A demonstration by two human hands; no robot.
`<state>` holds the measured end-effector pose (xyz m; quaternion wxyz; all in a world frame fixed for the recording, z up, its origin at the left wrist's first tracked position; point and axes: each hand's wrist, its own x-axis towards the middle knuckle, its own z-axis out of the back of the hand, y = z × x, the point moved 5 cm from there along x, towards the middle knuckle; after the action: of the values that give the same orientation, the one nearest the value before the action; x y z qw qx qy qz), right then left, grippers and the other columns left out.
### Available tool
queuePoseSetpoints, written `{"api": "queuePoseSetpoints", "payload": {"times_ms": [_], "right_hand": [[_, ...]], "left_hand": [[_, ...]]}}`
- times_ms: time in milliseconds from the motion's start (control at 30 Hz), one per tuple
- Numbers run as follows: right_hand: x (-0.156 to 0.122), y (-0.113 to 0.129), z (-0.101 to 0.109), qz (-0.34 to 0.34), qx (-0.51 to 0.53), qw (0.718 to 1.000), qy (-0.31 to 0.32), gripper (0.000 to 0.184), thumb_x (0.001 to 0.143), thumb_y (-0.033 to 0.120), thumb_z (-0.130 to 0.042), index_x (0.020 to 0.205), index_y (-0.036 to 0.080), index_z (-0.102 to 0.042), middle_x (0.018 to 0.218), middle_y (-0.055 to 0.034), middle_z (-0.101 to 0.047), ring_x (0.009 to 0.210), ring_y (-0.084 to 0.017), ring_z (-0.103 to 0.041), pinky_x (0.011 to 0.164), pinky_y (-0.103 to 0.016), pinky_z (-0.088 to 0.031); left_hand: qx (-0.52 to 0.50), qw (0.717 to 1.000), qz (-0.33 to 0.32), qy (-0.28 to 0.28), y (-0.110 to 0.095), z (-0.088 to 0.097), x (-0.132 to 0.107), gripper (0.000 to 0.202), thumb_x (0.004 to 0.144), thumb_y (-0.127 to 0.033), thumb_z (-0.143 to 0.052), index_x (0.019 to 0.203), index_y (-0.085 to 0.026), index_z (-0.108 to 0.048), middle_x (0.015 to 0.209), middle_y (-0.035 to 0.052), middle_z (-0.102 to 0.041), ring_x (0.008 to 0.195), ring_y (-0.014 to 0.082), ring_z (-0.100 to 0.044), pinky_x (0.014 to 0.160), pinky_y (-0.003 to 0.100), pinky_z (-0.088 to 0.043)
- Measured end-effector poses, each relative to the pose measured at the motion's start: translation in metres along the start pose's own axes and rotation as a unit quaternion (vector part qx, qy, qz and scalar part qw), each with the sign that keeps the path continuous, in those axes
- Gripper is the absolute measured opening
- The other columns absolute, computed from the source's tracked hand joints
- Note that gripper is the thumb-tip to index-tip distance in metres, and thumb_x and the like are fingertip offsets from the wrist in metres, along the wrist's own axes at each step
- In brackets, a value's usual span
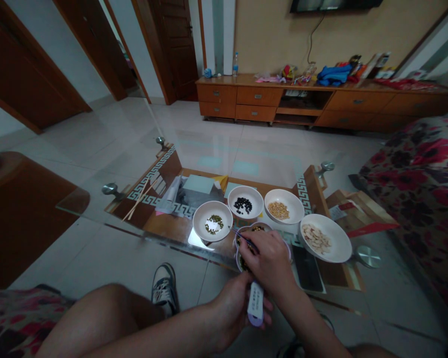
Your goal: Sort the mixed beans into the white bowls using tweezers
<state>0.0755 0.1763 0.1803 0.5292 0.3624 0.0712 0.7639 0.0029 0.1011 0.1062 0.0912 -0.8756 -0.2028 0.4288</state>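
Note:
My right hand (271, 258) is closed on dark tweezers (249, 241), whose tips reach left to the rim of a white bowl of green beans (199, 226). A tiny dark speck shows at the tips; I cannot tell whether it is a bean. Beneath my right hand sits a lilac-rimmed, scalloped dish (237, 256) of mixed beans, partly hidden. My left hand (235, 303) is wrapped round a white and lilac labelled handle (256, 303) just below that dish. Whether the two are joined is hidden by my right hand.
White bowls of black beans (260, 201), yellow beans (300, 211) and pale slices (339, 243) stand on the glass table (85, 209). Chopsticks (139, 201) lie at left, a dark phone-like slab (309, 268) at right. Beyond is a wooden cabinet (259, 95).

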Motion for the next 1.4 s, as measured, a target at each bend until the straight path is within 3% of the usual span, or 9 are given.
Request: {"api": "queuePoseSetpoints", "payload": {"times_ms": [200, 533, 767, 1133, 1400], "right_hand": [[0.004, -0.003, -0.005, -0.011, 0.005, 1.0, 0.002, 0.015, 0.09, 0.016, -0.058, 0.091, 0.02, -0.073, 0.086, -0.003, -0.078, 0.079, -0.018, -0.069, 0.078, -0.033, -0.037], [-0.008, -0.019, 0.017, 0.011, -0.031, 0.999, -0.005, 0.014, 0.09, 0.018, -0.058, 0.092, 0.018, -0.071, 0.083, -0.0027, -0.076, 0.074, -0.018, -0.068, 0.073, -0.032, -0.036], [-0.023, -0.033, 0.026, -0.006, -0.054, 0.998, 0.032, 0.013, 0.091, 0.02, -0.057, 0.092, 0.019, -0.07, 0.083, -0.0021, -0.076, 0.073, -0.018, -0.068, 0.073, -0.033, -0.035], [-0.032, -0.041, 0.017, -0.025, -0.084, 0.99, 0.114, 0.011, 0.088, 0.017, -0.059, 0.087, 0.02, -0.07, 0.078, -0.0004, -0.076, 0.072, -0.018, -0.068, 0.072, -0.034, -0.032], [-0.031, -0.04, 0.015, -0.029, -0.095, 0.988, 0.122, 0.012, 0.088, 0.017, -0.058, 0.086, 0.021, -0.07, 0.083, -0.0021, -0.077, 0.074, -0.019, -0.068, 0.074, -0.034, -0.033]], "left_hand": [[0.005, 1.0, 0.005, -0.002, -0.003, -0.001, 0.001, 0.043, 0.099, -0.037, -0.031, 0.088, -0.011, -0.064, 0.071, 0.0052, -0.061, 0.054, 0.014, -0.058, 0.058, 0.027, -0.039], [-0.008, 1.0, 0.024, -0.008, 0.0, 0.002, -0.001, 0.049, 0.099, -0.035, -0.023, 0.092, -0.008, -0.063, 0.074, 0.007, -0.062, 0.054, 0.0146, -0.06, 0.056, 0.027, -0.039], [0.0, 0.999, 0.028, -0.02, 0.0, 0.003, 0.0, 0.05, 0.099, -0.035, -0.021, 0.093, -0.008, -0.063, 0.074, 0.0071, -0.062, 0.053, 0.0147, -0.06, 0.055, 0.027, -0.04], [0.002, 1.0, 0.022, -0.01, 0.002, 0.007, 0.003, 0.046, 0.097, -0.036, -0.026, 0.096, -0.008, -0.063, 0.074, 0.0067, -0.063, 0.054, 0.0148, -0.061, 0.057, 0.027, -0.041], [-0.002, 1.0, 0.027, -0.004, 0.003, 0.006, 0.004, 0.048, 0.098, -0.037, -0.023, 0.096, -0.008, -0.062, 0.075, 0.0063, -0.063, 0.053, 0.0142, -0.061, 0.055, 0.026, -0.04]]}}
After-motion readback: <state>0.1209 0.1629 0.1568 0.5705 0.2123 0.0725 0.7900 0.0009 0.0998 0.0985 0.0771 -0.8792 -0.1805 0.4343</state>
